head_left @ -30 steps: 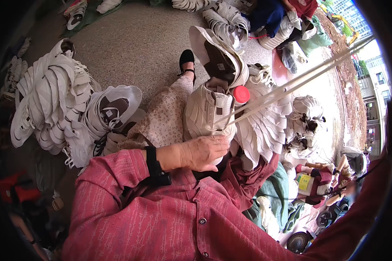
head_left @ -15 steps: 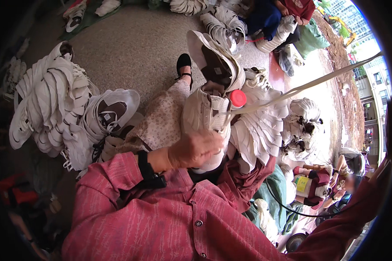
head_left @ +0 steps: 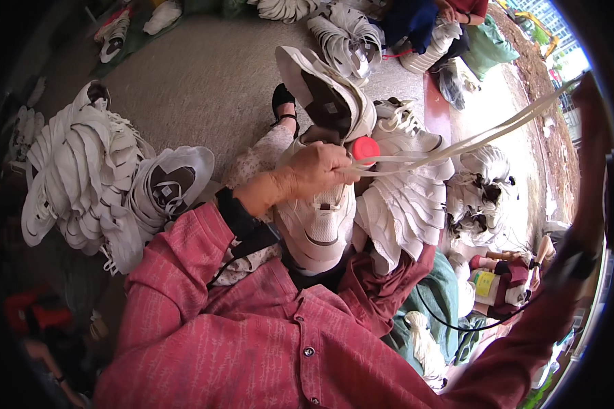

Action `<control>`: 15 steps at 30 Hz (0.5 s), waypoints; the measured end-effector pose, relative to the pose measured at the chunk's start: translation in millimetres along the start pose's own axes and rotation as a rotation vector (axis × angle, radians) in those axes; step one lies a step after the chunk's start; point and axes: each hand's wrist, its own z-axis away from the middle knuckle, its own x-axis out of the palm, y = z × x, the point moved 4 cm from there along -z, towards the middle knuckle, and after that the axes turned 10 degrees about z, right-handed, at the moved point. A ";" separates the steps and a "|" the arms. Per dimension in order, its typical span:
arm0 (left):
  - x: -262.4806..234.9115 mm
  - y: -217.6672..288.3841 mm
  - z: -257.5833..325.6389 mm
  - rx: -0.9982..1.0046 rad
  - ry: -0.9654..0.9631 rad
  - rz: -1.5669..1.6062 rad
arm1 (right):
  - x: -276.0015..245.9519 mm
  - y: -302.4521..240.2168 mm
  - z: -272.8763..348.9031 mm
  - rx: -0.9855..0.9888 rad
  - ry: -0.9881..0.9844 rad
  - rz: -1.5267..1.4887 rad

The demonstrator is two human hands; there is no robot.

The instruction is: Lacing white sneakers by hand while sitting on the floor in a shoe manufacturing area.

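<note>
Left hand (head_left: pixel 318 170) pinching cream laces (head_left: pixel 460 146) over a white shoe (head_left: pixel 323 228); right hand (head_left: pixel 585 92) at two o'clock, dim at the rim, grip cannot be told.

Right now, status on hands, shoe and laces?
Left hand at laces, over shoe. Right hand at picture's edge, grip unclear. Red cap close beside laces.

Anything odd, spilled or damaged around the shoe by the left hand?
Nothing clearly spilled or damaged. One mild oddity: a bright red cap amid the pale shoes, close by the shoe under the left hand; what it sits on is hidden. The long laces stretching toward the right rim look drawn out, not stray.
</note>
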 end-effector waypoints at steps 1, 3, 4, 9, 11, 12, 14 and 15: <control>-2.5 -1.3 -4.3 -0.122 0.010 0.180 | 5.8 28.8 31.5 -0.039 -0.115 0.220; -17.4 -8.8 11.8 -0.320 0.062 0.323 | 125.9 22.7 104.2 0.205 -0.505 -0.318; -17.4 -11.0 7.1 -0.370 0.016 0.399 | 167.0 15.6 139.2 0.198 -0.604 -0.600; -15.0 -11.4 -4.0 -0.420 -0.096 0.470 | 256.9 22.0 209.0 -0.052 -0.689 -0.102; -15.8 -14.0 -1.1 -0.420 -0.110 0.417 | 269.3 30.6 216.2 -0.050 -0.695 -0.132; -15.7 -15.2 -1.0 -0.410 -0.127 0.371 | 272.1 31.7 218.2 -0.079 -0.739 -0.049; -13.6 -17.3 -0.3 -0.422 -0.119 0.376 | 275.0 34.7 219.8 -0.106 -0.782 0.033; -13.1 -17.4 -0.1 -0.433 -0.107 0.381 | 273.5 33.1 218.6 -0.196 -0.758 0.031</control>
